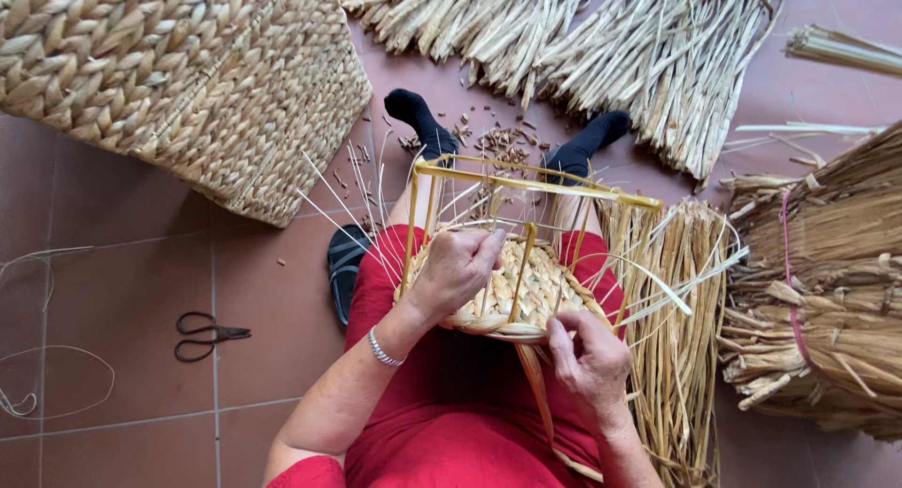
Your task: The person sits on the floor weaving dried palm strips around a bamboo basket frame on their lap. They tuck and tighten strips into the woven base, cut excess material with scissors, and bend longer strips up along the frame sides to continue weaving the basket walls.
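A half-woven basket [526, 286] on a yellow wire frame [526, 183] is held on the lap of a person in red clothing, in the middle of the view. Its plaited base and low wall face upward, and thin pale stakes [348, 206] are fanned out from its rim to the left and right.

The left hand [456, 272] is laid over the basket's left rim, the fingers curled partly shut around the weave and one upright wire of the frame; a silver bracelet [382, 349] is worn at its wrist. The right hand [590, 356] is set at the basket's lower right edge, its fingers bent nearly closed and pinched on a flat straw strand [537, 385] that hangs down from the woven edge across the lap.

Just to the right of the basket, a loose sheaf of straw [672, 356] is leaned beside the person's leg. Farther right, a thick tied bundle of dried stalks [827, 291] is seen, bound with a pink cord. Beyond the basket, past two feet in black socks, more dried stalks [601, 46] are spread on the tiled floor [122, 291]. Up and to the left of the basket, a large finished woven basket [178, 75] is lying on its side. Well to the left, black scissors [207, 336] are laid on the tiles, and a dark sandal [345, 263] is placed just beside the basket's left edge.
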The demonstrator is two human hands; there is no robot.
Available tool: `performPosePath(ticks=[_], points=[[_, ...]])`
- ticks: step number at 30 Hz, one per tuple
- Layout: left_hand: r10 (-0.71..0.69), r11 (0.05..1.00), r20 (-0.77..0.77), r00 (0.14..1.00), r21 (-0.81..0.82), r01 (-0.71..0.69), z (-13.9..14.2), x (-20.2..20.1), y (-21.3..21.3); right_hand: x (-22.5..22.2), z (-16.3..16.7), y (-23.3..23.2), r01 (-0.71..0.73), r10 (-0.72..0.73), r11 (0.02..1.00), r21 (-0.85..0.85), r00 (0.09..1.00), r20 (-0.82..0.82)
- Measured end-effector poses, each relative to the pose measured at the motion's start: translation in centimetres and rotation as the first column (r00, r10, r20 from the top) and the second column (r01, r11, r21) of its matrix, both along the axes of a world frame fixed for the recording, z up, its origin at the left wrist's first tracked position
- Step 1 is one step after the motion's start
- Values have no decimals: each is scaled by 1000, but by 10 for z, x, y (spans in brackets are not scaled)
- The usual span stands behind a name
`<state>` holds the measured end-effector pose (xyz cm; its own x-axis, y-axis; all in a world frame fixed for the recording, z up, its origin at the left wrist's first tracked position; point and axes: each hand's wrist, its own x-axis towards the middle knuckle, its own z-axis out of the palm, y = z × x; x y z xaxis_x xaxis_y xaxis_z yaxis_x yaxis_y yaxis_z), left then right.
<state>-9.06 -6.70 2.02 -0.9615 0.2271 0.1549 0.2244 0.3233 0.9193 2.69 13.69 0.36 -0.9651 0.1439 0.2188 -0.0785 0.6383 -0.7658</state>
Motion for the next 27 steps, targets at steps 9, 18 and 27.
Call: performPosePath(ticks=[9, 18, 27], points=[[-108, 982, 247, 963, 175, 66, 6, 72, -28, 0, -3, 33, -406, 407, 874, -267, 912, -57], [-190, 874, 491, 850, 479, -81, -7, 82, -2, 10, -18, 66, -222, 494, 625, -749, 855, 159], [-18, 951, 451, 892, 283, -124, -1, 77, -1, 17, -33, 71, -182, 461, 664, -725, 863, 206]])
